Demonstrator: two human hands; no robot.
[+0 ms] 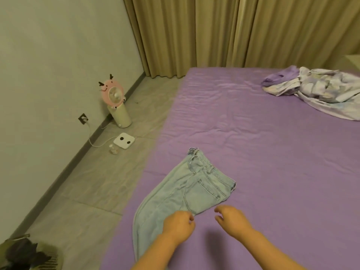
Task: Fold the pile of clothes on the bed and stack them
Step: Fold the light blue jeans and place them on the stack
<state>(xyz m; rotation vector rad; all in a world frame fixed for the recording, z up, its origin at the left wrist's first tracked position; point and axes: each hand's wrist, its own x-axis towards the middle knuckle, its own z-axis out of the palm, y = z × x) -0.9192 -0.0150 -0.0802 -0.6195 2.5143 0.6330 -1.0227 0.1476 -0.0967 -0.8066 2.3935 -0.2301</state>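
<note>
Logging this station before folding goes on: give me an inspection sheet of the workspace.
Surface: bed with wrinkled purple sheet.
Job's things: light blue jeans lying flat near the bed's edge; crumpled lilac clothes at the far right.
Clutter: dark items on the floor, unclear.
Hands: left hand pinching the jeans' edge; right hand loosely curled, holding nothing.
Cables: white cord from the wall socket.
Surroundings: fan, white scale, curtains.

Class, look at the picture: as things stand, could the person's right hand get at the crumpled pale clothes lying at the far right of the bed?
Probably not without leaning or moving. The right hand hovers at the near edge by the jeans, while the crumpled clothes lie far across the purple bed. Nothing blocks the way.
</note>
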